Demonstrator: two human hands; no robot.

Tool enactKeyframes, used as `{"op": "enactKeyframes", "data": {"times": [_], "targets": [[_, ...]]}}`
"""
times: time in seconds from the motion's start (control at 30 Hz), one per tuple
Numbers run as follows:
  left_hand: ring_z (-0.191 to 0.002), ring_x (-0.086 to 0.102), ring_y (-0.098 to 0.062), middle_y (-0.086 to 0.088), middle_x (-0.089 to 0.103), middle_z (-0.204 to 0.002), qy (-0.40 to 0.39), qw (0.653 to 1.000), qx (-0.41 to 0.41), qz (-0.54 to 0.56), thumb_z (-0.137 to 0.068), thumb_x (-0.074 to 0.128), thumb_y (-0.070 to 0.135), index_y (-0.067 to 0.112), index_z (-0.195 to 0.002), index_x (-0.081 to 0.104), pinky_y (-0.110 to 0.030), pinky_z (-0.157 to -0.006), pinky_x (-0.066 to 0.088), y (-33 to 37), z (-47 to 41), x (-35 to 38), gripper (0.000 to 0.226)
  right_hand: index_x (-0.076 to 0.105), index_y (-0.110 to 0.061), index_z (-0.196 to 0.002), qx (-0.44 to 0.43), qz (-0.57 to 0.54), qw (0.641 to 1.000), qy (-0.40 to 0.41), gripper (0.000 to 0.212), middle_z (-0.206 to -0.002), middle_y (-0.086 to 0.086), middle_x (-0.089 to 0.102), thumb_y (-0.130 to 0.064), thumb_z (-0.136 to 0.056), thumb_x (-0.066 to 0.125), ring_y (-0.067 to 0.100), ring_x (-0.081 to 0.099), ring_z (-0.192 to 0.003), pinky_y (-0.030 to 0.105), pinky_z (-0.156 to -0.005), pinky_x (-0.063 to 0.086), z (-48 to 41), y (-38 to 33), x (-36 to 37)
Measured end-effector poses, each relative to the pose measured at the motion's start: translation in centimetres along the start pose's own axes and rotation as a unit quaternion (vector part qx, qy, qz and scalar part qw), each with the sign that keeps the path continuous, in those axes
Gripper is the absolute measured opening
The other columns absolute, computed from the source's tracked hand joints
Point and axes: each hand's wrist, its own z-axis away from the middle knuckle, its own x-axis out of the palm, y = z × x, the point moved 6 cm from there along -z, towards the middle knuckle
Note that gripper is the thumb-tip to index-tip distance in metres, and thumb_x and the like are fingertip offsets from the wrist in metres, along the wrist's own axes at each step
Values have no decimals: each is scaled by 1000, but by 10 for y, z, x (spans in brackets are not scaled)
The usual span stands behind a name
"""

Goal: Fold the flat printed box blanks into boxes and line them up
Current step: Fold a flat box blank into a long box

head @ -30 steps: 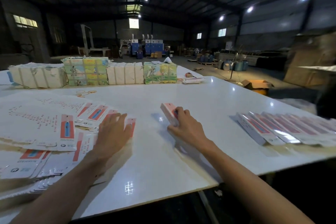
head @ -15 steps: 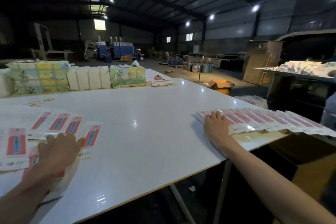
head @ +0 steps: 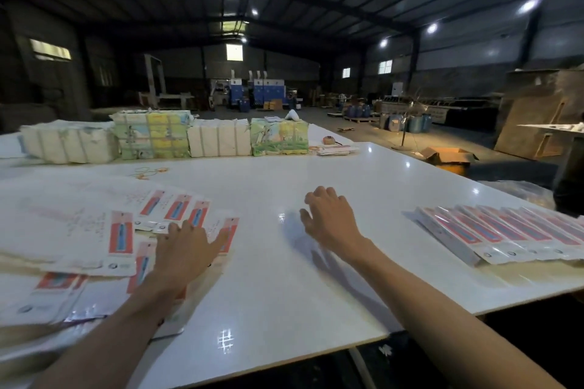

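Observation:
A loose heap of flat box blanks, white with red and blue panels, covers the left part of the white table. My left hand lies flat on the blanks at the heap's right edge, fingers spread. A row of several folded boxes lies side by side at the table's right edge. My right hand hovers over bare table between heap and row, fingers loosely bent, holding nothing.
Bundles of wrapped printed stock stand in a line along the far side of the table, with a small stack of blanks to their right. An open cardboard box sits on the floor beyond the table's right corner.
My right hand set the folded box at the left end of the row, let go, and has swung back left to mid-table. My left hand stayed on the heap of blanks.

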Motion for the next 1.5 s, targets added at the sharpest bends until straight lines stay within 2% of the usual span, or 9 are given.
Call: {"op": "enactKeyframes", "data": {"times": [0.23,0.37,0.6,0.87,0.97,1.07,1.2,1.33,1.5], "targets": [[-134,43,-35,-16,44,-147,-99,991,-44,76,-77,48,95,14,-146,48,-47,-111,37,-6,-13,13,106,62,-12,-132,-51,-171,981,-79,33,-133,7,60,-29,-106,50,28,52,-125,41,-102,42,-17,-95,58],[-110,33,-26,-12,40,-129,-154,984,-37,85,-73,57,95,22,-132,63,-37,-93,31,-8,-16,14,94,64,-13,-129,-35,-225,967,-112,32,-129,6,63,-24,-102,51,26,57,-121,39,-99,46,-12,-92,79],[-125,39,-27,-12,38,-143,-160,980,-29,117,-76,68,85,26,-149,46,-36,-92,37,-2,-11,9,96,57,-15,-135,-36,-261,959,-102,34,-133,5,60,-28,-104,52,24,57,-121,40,-101,47,-11,-91,79],[-108,56,-23,-7,53,-120,-196,976,-24,88,-58,70,94,26,-122,56,-38,-98,53,-4,-10,5,95,63,-13,-125,-30,-316,945,-76,24,-126,4,56,-21,-105,54,21,54,-119,35,-101,49,-11,-82,74],[-105,68,-20,0,66,-115,-159,972,10,174,-54,79,85,28,-107,64,-37,-89,60,-1,-14,-4,79,65,-12,-126,-26,-334,940,-62,25,-128,4,56,-23,-107,53,19,54,-121,37,-105,49,-14,-81,69],[-77,79,-8,10,80,-87,-95,927,20,363,-77,90,49,22,-101,69,-24,-61,61,-2,-17,-15,42,63,-15,-128,-3,-369,928,-49,25,-131,0,54,-26,-108,55,15,53,-124,30,-103,50,-17,-76,66],[-75,78,-4,18,79,-84,-24,905,4,424,-88,83,46,34,-98,75,-27,-62,62,-11,-17,-21,18,56,-17,-140,-15,-371,926,-64,35,-139,0,52,-25,-106,55,14,50,-130,28,-106,43,-13,-76,68],[-68,78,-9,13,79,-79,57,858,-49,509,-96,75,43,30,-104,75,-31,-57,62,-26,-21,-34,16,56,-17,-141,-27,-389,919,-56,35,-140,0,51,-22,-106,54,14,49,-131,30,-109,44,-11,-80,64],[-83,80,-25,-1,81,-97,-9,775,17,631,-102,63,50,28,-116,72,-42,-69,66,3,-7,-38,28,49,-22,-147,5,-469,882,44,39,-137,-2,52,-24,-109,56,10,53,-122,31,-104,48,-16,-74,43]]}}
